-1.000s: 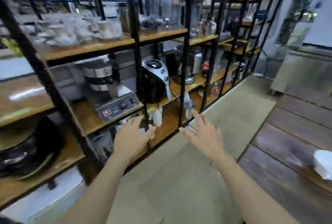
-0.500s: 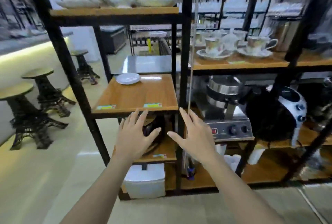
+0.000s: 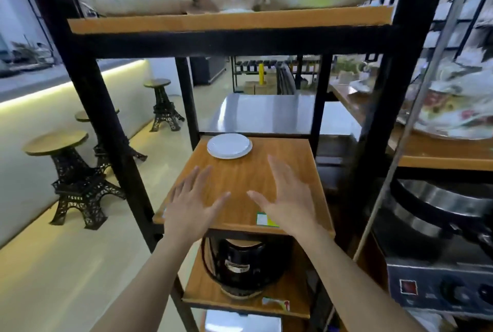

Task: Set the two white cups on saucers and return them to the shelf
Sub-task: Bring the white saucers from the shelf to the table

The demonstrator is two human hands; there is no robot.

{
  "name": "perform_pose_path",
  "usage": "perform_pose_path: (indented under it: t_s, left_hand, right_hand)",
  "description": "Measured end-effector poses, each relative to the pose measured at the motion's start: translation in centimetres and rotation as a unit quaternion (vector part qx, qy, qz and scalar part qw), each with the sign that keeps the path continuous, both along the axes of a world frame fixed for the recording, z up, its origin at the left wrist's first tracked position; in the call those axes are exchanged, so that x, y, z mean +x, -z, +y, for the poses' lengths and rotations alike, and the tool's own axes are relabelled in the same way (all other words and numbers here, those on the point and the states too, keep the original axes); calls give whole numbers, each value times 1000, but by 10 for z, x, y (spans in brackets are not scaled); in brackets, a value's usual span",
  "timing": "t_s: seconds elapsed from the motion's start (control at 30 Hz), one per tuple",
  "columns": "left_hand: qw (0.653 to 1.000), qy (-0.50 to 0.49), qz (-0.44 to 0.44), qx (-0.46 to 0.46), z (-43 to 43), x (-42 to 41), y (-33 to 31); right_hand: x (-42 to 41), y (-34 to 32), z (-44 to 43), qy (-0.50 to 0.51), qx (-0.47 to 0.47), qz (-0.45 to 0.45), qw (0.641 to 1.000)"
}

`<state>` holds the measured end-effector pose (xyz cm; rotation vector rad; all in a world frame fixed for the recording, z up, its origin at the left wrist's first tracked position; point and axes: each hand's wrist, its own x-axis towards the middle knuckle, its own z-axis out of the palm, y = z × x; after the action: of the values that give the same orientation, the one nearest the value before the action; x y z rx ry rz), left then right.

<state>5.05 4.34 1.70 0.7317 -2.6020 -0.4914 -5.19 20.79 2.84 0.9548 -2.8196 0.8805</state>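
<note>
1. Two bare hands, the left hand [image 3: 190, 207] and the right hand [image 3: 286, 202], both spread and holding nothing.
2. One stack of white saucers [image 3: 229, 145] at the far end of the middle shelf [image 3: 240, 185]; the number in the stack cannot be told.
3. Three wooden shelf boards in the near rack, one above another.
4. Three stools [image 3: 70, 171] with tower-shaped legs on the left.
5. One black pot [image 3: 240, 265] on the lower board.
6. Two coloured stickers, one on the middle board's front edge [image 3: 266, 219] and one on the lower board's front edge.

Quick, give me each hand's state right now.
Left hand: open, fingers spread, holding nothing.
Right hand: open, fingers spread, holding nothing.
</note>
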Motion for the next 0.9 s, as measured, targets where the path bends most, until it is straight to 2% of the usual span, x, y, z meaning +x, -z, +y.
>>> perform_pose_path:
  t_s: [0.13,0.27,0.53,0.67,0.77,0.9]
  left_hand:
    - [1000,-17,-4,21,-43,-41,8]
    - [1000,5,-4,16,-84,-85,16]
    - [998,23,-22,46,-155,-165,29]
    - [988,35,16,153,-163,-193,38]
    - [947,17,71,314,-170,-207,40]
    - [911,-4,56,409,-182,-224,45]
  right_hand:
    - [-41,7,-41,3,-9,1,1000]
    - [-80,12,-81,49,22,-10,998]
    - [-148,19,-147,121,25,-56,991]
    - [-170,32,-171,167,15,-101,981]
    - [-184,41,-187,180,55,-149,971]
    - [-193,48,-200,185,43,-180,965]
